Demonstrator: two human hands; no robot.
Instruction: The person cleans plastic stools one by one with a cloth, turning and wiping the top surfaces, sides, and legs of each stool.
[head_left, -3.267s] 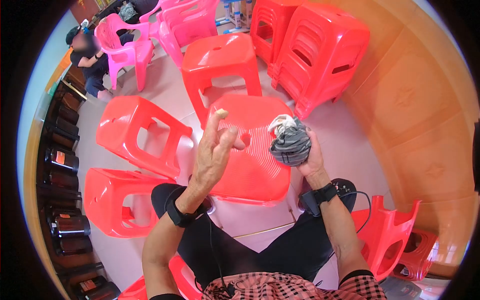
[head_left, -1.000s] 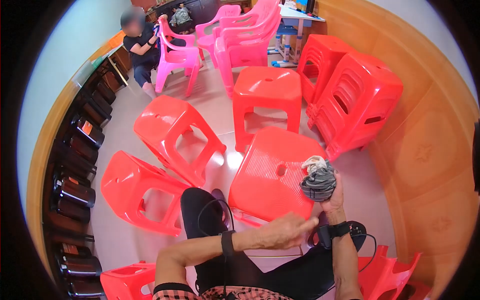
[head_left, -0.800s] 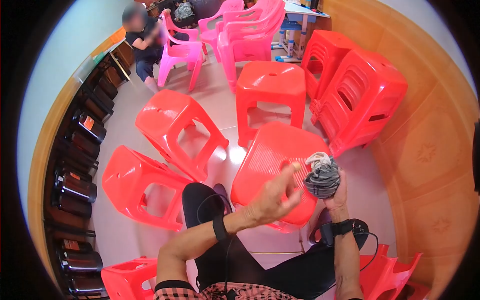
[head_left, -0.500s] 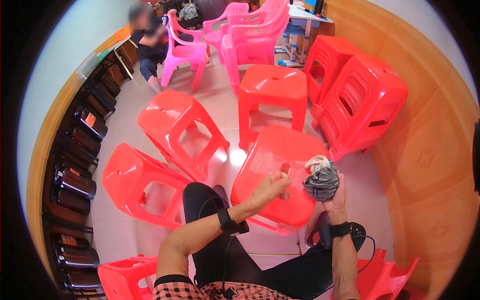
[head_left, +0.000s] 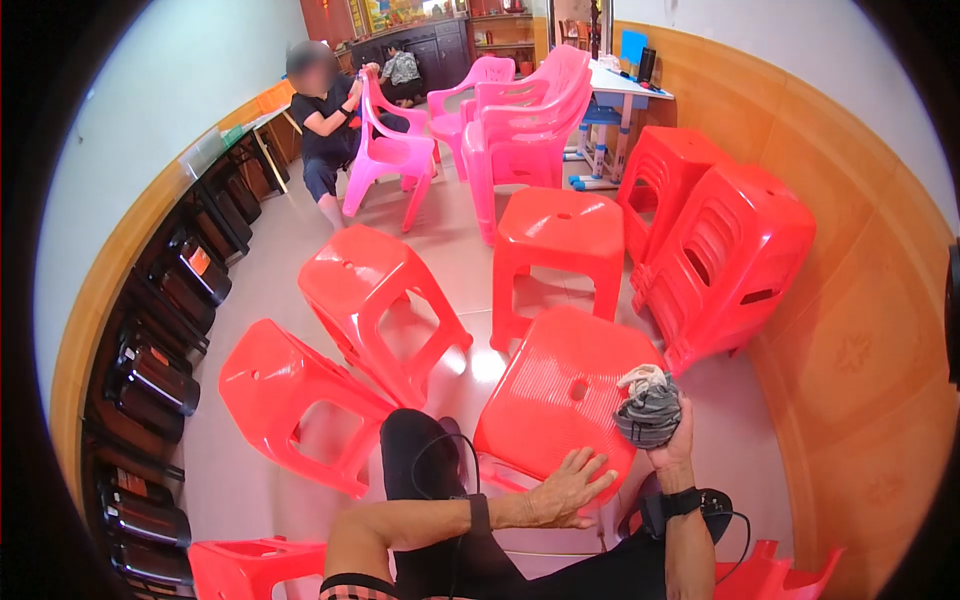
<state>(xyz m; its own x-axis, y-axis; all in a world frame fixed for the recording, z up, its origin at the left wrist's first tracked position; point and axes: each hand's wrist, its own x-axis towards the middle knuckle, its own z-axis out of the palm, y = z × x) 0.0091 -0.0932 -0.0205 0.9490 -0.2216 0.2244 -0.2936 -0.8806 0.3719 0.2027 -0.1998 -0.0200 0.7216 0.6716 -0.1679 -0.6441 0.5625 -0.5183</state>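
Observation:
A bunched grey striped cloth with a whitish part on top [head_left: 648,414] is held in my right hand [head_left: 680,440], at the right edge of a red plastic stool [head_left: 540,365]. The stool stands just in front of my knees, its ridged seat and central hole facing up. My left hand [head_left: 570,490] lies palm down with fingers spread at the seat's near edge. Whether it presses on the plastic I cannot tell. Dark bands circle both my wrists.
More red stools [head_left: 365,265] stand in an arc ahead, with stacked ones [head_left: 740,250] by the wooden wall panel. Pink chairs [head_left: 530,120] are farther back. A person [head_left: 325,120] sits at one pink chair; another crouches behind. Dark glossy stools [head_left: 155,380] line the left wall.
My left hand has moved from above the seat's middle down to its near edge, and its curled fingers have spread. The view has tilted up. The cloth stays in my right hand.

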